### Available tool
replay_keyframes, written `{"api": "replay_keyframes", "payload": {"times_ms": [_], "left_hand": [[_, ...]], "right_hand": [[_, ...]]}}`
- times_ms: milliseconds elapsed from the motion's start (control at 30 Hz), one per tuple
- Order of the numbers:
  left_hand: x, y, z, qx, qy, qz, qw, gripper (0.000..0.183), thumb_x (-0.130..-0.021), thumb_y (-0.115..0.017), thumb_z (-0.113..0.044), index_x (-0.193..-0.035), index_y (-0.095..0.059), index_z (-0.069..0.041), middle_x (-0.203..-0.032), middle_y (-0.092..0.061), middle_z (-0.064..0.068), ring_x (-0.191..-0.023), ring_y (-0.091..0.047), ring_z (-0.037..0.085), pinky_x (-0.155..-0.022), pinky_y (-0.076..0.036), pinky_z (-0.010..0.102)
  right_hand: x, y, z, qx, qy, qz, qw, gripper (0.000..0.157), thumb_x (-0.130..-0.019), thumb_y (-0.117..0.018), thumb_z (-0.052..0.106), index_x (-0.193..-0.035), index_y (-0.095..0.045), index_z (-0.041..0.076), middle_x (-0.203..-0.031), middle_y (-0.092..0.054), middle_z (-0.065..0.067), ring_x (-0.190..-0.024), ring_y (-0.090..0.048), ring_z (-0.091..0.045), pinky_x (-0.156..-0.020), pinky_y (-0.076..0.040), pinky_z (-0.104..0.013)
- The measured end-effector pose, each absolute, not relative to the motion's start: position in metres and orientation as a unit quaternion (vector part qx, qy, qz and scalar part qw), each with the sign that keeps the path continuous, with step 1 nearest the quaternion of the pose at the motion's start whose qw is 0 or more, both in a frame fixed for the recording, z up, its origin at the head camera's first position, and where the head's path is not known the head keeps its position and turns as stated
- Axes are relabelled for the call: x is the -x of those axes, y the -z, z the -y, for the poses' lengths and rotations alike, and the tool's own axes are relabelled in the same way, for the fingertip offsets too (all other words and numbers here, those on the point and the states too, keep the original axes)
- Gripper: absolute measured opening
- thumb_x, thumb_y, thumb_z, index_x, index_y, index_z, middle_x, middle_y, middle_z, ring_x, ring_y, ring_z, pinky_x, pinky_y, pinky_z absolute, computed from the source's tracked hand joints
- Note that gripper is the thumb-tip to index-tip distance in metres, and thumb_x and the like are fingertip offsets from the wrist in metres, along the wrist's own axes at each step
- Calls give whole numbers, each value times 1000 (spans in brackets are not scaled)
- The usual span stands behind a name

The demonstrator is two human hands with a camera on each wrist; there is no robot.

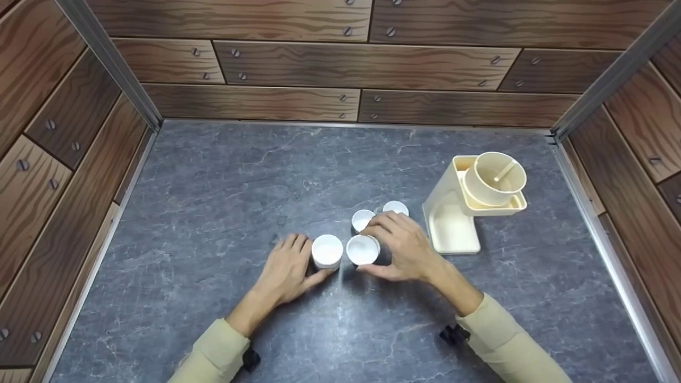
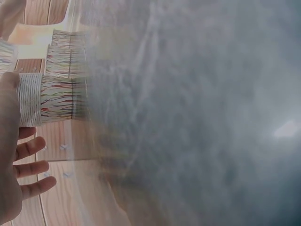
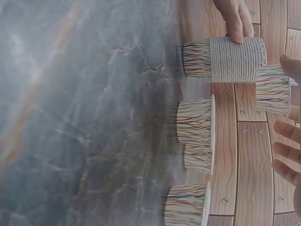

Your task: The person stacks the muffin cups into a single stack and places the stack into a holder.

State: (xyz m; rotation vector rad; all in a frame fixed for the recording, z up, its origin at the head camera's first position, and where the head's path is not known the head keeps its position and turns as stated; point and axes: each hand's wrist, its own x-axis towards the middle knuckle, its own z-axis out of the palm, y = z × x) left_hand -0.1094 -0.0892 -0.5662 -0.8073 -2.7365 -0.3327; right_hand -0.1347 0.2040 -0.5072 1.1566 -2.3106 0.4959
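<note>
My left hand (image 1: 287, 268) holds a stack of nested paper cups (image 1: 327, 251) near the middle of the table, thumb at one side and index finger at the other. In the left wrist view its other fingers stick out, apart from the stack. My right hand (image 1: 405, 250) pinches a single paper cup (image 1: 363, 250) between thumb and fingers, raised above the table beside the stack. Coloured streaks cover that cup (image 3: 273, 89) in the right wrist view. Single cups stand upright on the table behind, including one paper cup (image 1: 363, 219) and another paper cup (image 1: 396, 208).
To the right stands a cream coffee-maker-like stand (image 1: 455, 229), with a round container (image 1: 495, 178) on top holding a short stick. Wood-patterned walls (image 1: 340, 64) enclose the grey marbled table (image 1: 223, 175) at the back and both sides.
</note>
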Motion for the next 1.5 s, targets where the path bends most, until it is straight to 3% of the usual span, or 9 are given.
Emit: {"api": "replay_keyframes", "payload": {"times_ms": [433,833,1067,1300,1500], "left_hand": [[109,565,89,276,112,946,125,71,-96,-55,-75,-121,-63,-9,-108,-64,7,-101,-61,24,-86,-57,44],[109,565,89,280,114,945,125,72,-97,-51,-75,-122,-64,-9,-109,-65,7,-103,-62,25,-88,-57,45],[110,565,90,282,117,945,120,72,-97,-51,-75,-124,-64,-10,-110,-64,7,-104,-61,25,-89,-57,45],[109,564,90,280,119,945,118,73,-97,-51,-76,-123,-64,-9,-109,-65,7,-104,-61,25,-88,-57,45],[109,565,90,281,116,945,125,71,-96,-55,-74,-122,-63,-9,-108,-64,7,-102,-61,25,-86,-58,44]], "right_hand": [[142,495,-195,-431,-197,842,259,63,-83,-75,70,-111,-73,14,-108,-71,-4,-104,-66,-23,-91,-56,-41],[147,489,-186,-435,-196,836,271,62,-69,-88,60,-112,-73,17,-107,-72,-3,-105,-68,-23,-91,-58,-41],[149,490,-177,-444,-199,832,266,62,-81,-77,69,-112,-74,16,-109,-72,-3,-105,-68,-23,-94,-57,-39],[150,491,-170,-450,-194,830,266,62,-74,-84,64,-112,-73,15,-109,-72,-4,-105,-68,-23,-94,-57,-39],[150,491,-163,-453,-197,828,266,63,-86,-71,71,-112,-73,14,-109,-73,-5,-106,-69,-23,-94,-58,-39]]}}
